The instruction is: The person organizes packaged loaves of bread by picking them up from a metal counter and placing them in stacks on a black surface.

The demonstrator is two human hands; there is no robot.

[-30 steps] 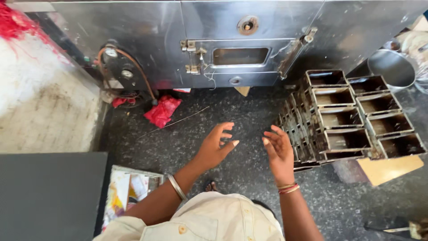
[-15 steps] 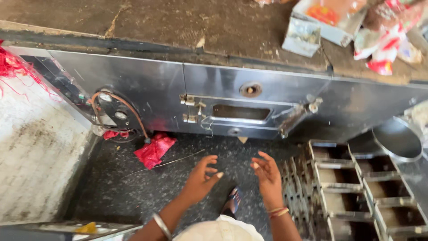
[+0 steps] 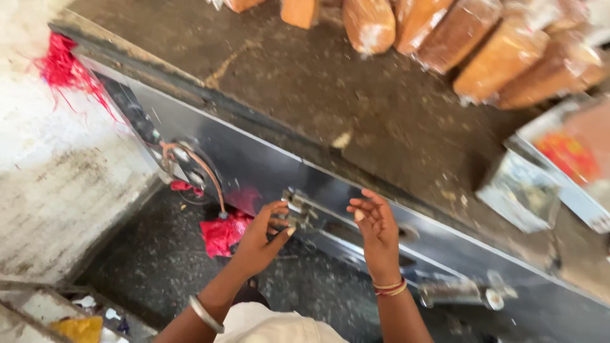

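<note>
Steel, rigid and heavy-looking, the shiny oven door [image 3: 356,209] at frame centre seems best gripped by its small metal latch [image 3: 298,213]. Left hand [image 3: 264,238] touches it with curled fingers; right hand [image 3: 375,222] hovers spread, holding nothing.

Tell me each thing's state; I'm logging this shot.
Left hand: open, fingers at the door hinge.
Right hand: open, empty, raised before the metal door.
Door handle: untouched.
Red cloth: crumpled on floor.
Bread loaves: wrapped, on top.
</note>
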